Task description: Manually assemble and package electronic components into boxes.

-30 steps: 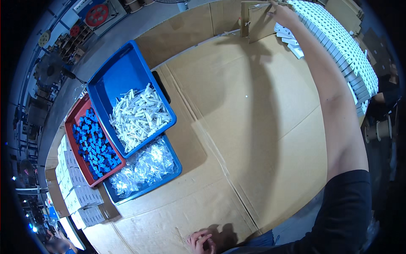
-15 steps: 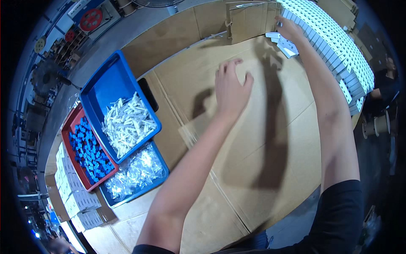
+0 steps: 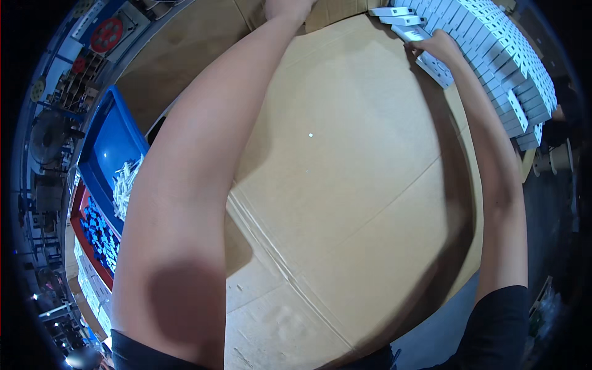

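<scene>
My left hand reaches to the far edge of the cardboard-covered table, beside an upright piece of cardboard. Its fingers are cut off by the top of the picture, so their grip is hidden. At the far right, my right hand is bent over a few loose small white boxes, fingers curled and close together. One small white box lies directly under those fingers and seems to be gripped. Right behind the hand rises a large stack of the same white boxes, packed in rows.
On the left stand a blue tray with white plastic pieces and a red tray with small blue parts. White boxes sit in front of them. My left forearm covers part of the trays. A tiny white scrap lies on the cardboard tabletop.
My left hand has moved far forward from mid-table to the top edge. My right hand has come down and nearer, onto the loose boxes. The view has shifted, and more loose boxes show.
</scene>
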`<state>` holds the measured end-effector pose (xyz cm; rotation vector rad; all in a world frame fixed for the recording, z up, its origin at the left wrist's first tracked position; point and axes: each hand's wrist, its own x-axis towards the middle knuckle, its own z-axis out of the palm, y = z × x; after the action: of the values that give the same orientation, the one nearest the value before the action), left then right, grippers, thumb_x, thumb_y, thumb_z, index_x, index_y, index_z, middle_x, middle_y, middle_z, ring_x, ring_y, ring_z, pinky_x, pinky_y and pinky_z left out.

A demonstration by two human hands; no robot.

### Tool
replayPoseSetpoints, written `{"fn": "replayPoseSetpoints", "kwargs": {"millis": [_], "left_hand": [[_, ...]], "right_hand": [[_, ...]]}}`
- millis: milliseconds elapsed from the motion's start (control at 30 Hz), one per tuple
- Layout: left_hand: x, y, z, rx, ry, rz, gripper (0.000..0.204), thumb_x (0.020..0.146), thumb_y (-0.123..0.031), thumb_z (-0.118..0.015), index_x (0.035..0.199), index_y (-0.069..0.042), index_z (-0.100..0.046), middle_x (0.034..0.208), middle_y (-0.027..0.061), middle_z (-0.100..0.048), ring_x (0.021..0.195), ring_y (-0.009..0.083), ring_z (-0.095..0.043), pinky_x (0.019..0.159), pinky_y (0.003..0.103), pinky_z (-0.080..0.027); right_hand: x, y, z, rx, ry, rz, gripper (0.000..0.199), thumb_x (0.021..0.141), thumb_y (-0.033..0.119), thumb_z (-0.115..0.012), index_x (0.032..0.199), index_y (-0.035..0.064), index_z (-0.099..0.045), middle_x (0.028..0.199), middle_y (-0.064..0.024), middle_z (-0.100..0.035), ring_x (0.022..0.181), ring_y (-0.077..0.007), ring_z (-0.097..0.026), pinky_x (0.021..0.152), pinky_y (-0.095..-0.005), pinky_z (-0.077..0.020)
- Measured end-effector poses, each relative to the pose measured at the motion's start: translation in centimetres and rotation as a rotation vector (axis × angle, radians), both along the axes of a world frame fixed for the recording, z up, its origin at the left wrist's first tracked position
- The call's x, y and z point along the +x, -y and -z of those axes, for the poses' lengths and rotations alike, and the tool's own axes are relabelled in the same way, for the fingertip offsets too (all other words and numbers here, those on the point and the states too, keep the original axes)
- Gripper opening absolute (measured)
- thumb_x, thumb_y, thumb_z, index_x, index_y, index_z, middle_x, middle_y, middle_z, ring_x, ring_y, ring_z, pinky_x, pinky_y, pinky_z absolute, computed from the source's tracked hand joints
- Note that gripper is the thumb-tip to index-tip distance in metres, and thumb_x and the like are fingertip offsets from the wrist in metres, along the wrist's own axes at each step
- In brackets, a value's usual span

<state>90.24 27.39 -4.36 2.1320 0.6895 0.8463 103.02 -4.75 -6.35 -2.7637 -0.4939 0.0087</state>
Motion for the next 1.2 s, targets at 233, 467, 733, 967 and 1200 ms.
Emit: {"fn": "replayPoseSetpoints", "kwargs": {"millis": [233,467,733,967,1200], "left_hand": [[0.2,-0.2,1.0,0.088,0.001,0.118,0.061,0.079,-0.04,-0.089,0.117,0.002,-0.066,0.117,0.0216,-0.072,0.11,0.0352,-0.069,0.095,0.042,-0.054],[1.8,-1.8,0.7,0.214,-0.247,0.107,0.067,0.086,-0.046,-0.08,0.12,0.008,-0.059,0.117,0.0281,-0.068,0.109,0.036,-0.068,0.095,0.046,-0.054],[1.1,-0.5,2.5,0.063,-0.161,0.131,0.066,0.095,-0.046,-0.067,0.128,0.01,-0.059,0.131,0.0325,-0.064,0.123,0.0441,-0.063,0.106,0.046,-0.05],[-2.0,0.8,9.5,0.042,0.149,0.249,0.033,0.103,-0.026,-0.061,0.123,0.0,-0.065,0.112,0.0193,-0.074,0.106,0.0345,-0.071,0.093,0.042,-0.054],[-2.6,0.2,9.4,0.118,0.08,0.184,0.038,0.104,-0.035,-0.06,0.12,-0.001,-0.067,0.108,0.0194,-0.074,0.099,0.0368,-0.071,0.087,0.045,-0.053]], "right_hand": [[2.8,-1.1,0.0,0.054,0.059,0.003,0.077,0.069,0.053,-0.084,0.118,-0.0051,-0.073,0.111,-0.0202,-0.076,0.103,-0.0311,-0.074,0.091,-0.0396,-0.0558],[-2.9,-7.4,-3.6,0.346,0.299,0.186,0.068,0.079,0.046,-0.084,0.126,0.0029,-0.062,0.126,-0.0263,-0.068,0.116,-0.041,-0.067,0.099,-0.0509,-0.0527],[0.9,-6.9,2.0,0.283,0.234,0.19,0.11,0.073,0.062,-0.086,0.151,-0.0008,-0.041,0.133,-0.0236,-0.067,0.127,-0.0396,-0.064,0.107,-0.0426,-0.0502],[3.7,-6.3,1.7,0.335,-0.033,0.068,0.105,0.068,0.058,-0.09,0.139,-0.0091,-0.051,0.134,-0.0245,-0.066,0.122,-0.0362,-0.067,0.104,-0.0425,-0.0515],[1.2,-8.4,2.2,0.281,0.201,0.163,0.107,0.066,0.069,-0.087,0.136,-0.0053,-0.054,0.128,-0.0244,-0.069,0.118,-0.0345,-0.069,0.1,-0.0437,-0.0541]]}}
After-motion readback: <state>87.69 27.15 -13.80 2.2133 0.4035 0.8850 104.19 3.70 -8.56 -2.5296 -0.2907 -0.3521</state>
